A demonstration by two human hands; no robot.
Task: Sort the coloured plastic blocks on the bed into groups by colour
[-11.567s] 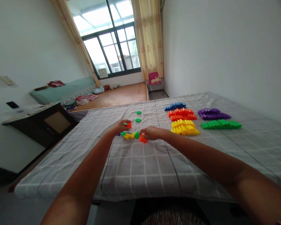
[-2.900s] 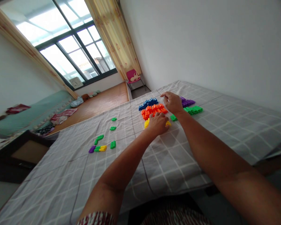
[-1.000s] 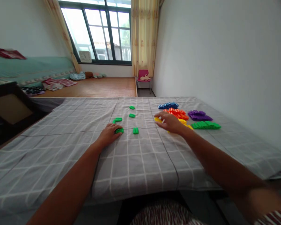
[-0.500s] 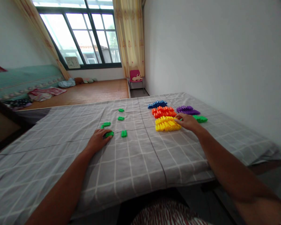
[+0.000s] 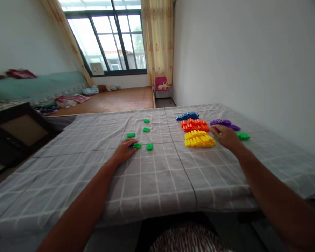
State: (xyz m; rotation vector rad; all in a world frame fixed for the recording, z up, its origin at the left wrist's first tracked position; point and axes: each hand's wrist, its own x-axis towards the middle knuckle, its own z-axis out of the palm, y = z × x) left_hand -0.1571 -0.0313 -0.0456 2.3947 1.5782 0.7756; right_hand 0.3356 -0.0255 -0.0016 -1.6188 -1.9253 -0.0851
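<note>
My left hand [image 5: 124, 151] rests on the checked cloth, its fingers around the left end of a green piece [image 5: 137, 145]; a small dark purple bit shows at the fingertips. Other green pieces lie close by, one to the right [image 5: 149, 146] and several farther back. My right hand [image 5: 225, 135] is over the green pieces [image 5: 243, 136] at the right, fingers bent together, with a bit of green below them. Left of it are piles of yellow [image 5: 199, 139], orange [image 5: 195, 125] and blue [image 5: 187, 116] pieces. A purple pile [image 5: 225, 124] lies just behind it.
The grey checked cloth [image 5: 162, 182] covers the table, which meets a white wall [image 5: 246, 63] at the right. Beyond stand a low bed [image 5: 120, 99], a pink chair [image 5: 162, 84] and a window. A dark cabinet [image 5: 18, 136] is at the left.
The view has turned left, so everything sits farther right. My right hand has shifted back from beside the yellow pile towards the orange and purple piles. My left hand uncovers more of the green piece.
</note>
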